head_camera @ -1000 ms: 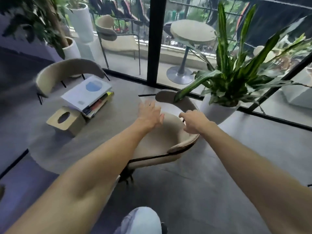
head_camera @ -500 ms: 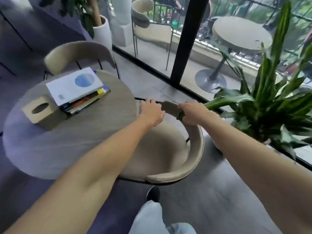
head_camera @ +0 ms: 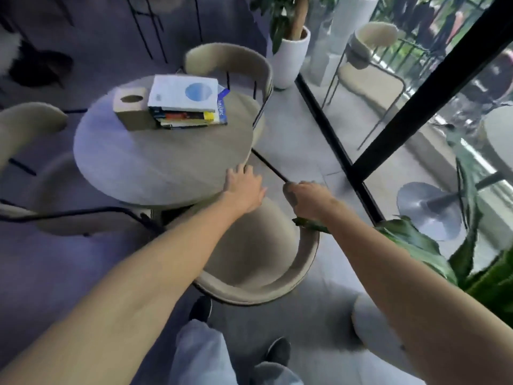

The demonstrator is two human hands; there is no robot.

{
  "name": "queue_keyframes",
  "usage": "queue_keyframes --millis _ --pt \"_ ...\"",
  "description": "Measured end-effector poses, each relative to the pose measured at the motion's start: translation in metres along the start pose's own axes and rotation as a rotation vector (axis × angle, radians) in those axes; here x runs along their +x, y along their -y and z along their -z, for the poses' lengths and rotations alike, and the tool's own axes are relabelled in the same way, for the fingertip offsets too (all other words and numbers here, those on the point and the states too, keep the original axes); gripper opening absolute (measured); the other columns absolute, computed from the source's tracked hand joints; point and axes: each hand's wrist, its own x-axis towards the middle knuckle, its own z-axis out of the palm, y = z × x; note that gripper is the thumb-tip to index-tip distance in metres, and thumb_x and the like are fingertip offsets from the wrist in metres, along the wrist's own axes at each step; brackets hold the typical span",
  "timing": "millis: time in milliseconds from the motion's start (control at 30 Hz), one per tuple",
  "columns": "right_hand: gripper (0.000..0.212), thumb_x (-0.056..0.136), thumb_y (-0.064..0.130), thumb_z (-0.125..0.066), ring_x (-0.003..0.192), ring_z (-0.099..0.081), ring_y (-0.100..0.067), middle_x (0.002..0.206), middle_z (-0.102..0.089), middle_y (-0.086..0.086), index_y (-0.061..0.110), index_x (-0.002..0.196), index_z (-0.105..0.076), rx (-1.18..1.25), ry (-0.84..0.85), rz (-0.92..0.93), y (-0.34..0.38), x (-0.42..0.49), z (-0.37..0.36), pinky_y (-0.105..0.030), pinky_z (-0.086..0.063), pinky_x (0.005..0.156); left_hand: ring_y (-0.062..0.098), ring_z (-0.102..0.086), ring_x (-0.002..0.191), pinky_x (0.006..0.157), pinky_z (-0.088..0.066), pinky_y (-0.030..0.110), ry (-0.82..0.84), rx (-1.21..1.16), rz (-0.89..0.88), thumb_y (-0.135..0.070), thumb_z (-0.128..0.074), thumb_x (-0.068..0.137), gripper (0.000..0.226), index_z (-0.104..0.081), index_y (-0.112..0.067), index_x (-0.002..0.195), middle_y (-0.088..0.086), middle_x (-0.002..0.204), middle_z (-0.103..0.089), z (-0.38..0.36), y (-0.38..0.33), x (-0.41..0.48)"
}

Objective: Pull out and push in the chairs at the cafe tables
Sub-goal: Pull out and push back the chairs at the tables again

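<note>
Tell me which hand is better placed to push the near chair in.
Right, probably. The right hand curls round the backrest end of the chair; the left hand lies flat and open by the edge of the table, gripping nothing.

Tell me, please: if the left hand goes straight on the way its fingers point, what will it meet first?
Probably the round table: the left hand points at its near rim, with the fingertips close to it. Depth is unclear, so it might pass above the tabletop instead.
</note>
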Motion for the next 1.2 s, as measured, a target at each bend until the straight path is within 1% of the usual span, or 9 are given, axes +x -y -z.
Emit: queue_keyframes --millis 67,133,233,467,600,767,900,1067,1200 --pt "0.053 0.087 0.013 -0.057 0.122 -0.05 -0.033 0.135 -0.052 -0.008 0.021 0.139 -0.049 -0.018 0.024 0.061 -0.002 -0.004 -0.009 -0.039 -0.042 0.084 0.033 -0.041 0.127 0.099 -0.034 0.045 0.027 -0.035 0.064 -0.048 -0.036 0.1 0.05 -0.051 -0.018 0.137 0.013 0.141 -0.044 -0.005 -0.012 -0.021" --pt "0.06 0.088 0.017 -0.058 0.129 -0.046 -0.032 0.141 -0.048 -0.008 0.026 0.146 -0.043 -0.041 0.064 0.105 -0.002 -0.009 -0.02 -0.042 -0.042 0.096 0.033 -0.039 0.129 0.101 -0.033 0.047 0.047 -0.063 0.122 -0.047 -0.036 0.101 0.049 -0.052 -0.018 0.137 0.014 0.145 -0.041 -0.013 -0.02 -0.04" --pt "0.063 0.089 0.019 -0.057 0.133 -0.043 -0.034 0.14 -0.049 -0.01 0.027 0.149 -0.04 -0.062 0.134 0.167 0.003 -0.018 -0.038 -0.046 -0.04 0.106 0.036 -0.038 0.13 0.102 -0.034 0.049 0.079 -0.096 0.186 -0.047 -0.035 0.101 0.049 -0.05 -0.017 0.137 0.016 0.146 -0.038 -0.023 -0.027 -0.071" --pt "0.061 0.09 0.019 -0.056 0.126 -0.05 -0.033 0.136 -0.053 -0.008 0.027 0.149 -0.041 -0.16 0.126 0.276 0.028 -0.053 -0.073 -0.048 -0.045 0.099 0.037 -0.039 0.129 0.101 -0.034 0.051 0.093 -0.159 0.238 -0.046 -0.034 0.102 0.048 -0.049 -0.016 0.136 0.017 0.145 -0.038 -0.038 -0.052 -0.136" --pt "0.06 0.09 0.023 -0.056 0.128 -0.048 -0.03 0.139 -0.051 -0.006 0.025 0.148 -0.041 -0.194 0.128 0.306 0.025 -0.063 -0.089 -0.047 -0.043 0.102 0.035 -0.042 0.125 0.097 -0.036 0.049 0.101 -0.162 0.274 -0.047 -0.035 0.101 0.047 -0.052 -0.016 0.133 0.016 0.141 -0.041 -0.049 -0.07 -0.163" --pt "0.062 0.089 0.019 -0.057 0.129 -0.047 -0.031 0.14 -0.051 -0.006 0.025 0.148 -0.041 -0.273 0.164 0.366 0.005 -0.059 -0.109 -0.052 -0.044 0.104 0.034 -0.046 0.119 0.092 -0.039 0.047 0.098 -0.218 0.362 -0.046 -0.038 0.101 0.045 -0.052 -0.015 0.13 0.015 0.135 -0.046 -0.058 -0.1 -0.182" --pt "0.059 0.09 0.019 -0.055 0.126 -0.05 -0.032 0.138 -0.053 -0.006 0.025 0.147 -0.043 -0.375 0.15 0.481 -0.015 -0.047 -0.128 -0.053 -0.04 0.106 0.034 -0.049 0.114 0.089 -0.04 0.045 0.078 -0.275 0.468 -0.046 -0.039 0.1 0.044 -0.049 -0.017 0.132 0.014 0.129 -0.049 -0.072 -0.126 -0.181" --pt "0.063 0.088 0.01 -0.056 0.127 -0.051 -0.03 0.138 -0.055 -0.005 0.024 0.147 -0.043 -0.401 0.191 0.594 -0.042 -0.032 -0.156 -0.041 -0.046 0.102 0.034 -0.051 0.114 0.09 -0.039 0.046 0.141 -0.307 0.606 -0.046 -0.038 0.1 0.044 -0.047 -0.017 0.132 0.014 0.128 -0.051 -0.095 -0.168 -0.171" --pt "0.057 0.088 0.011 -0.06 0.122 -0.057 -0.028 0.131 -0.062 -0.005 0.023 0.142 -0.048 -0.42 0.227 0.669 -0.051 -0.023 -0.18 -0.037 -0.049 0.098 0.035 -0.052 0.115 0.091 -0.039 0.046 0.223 -0.336 0.644 -0.051 -0.042 0.098 0.052 -0.041 -0.02 0.139 0.015 0.129 -0.053 -0.117 -0.195 -0.168"
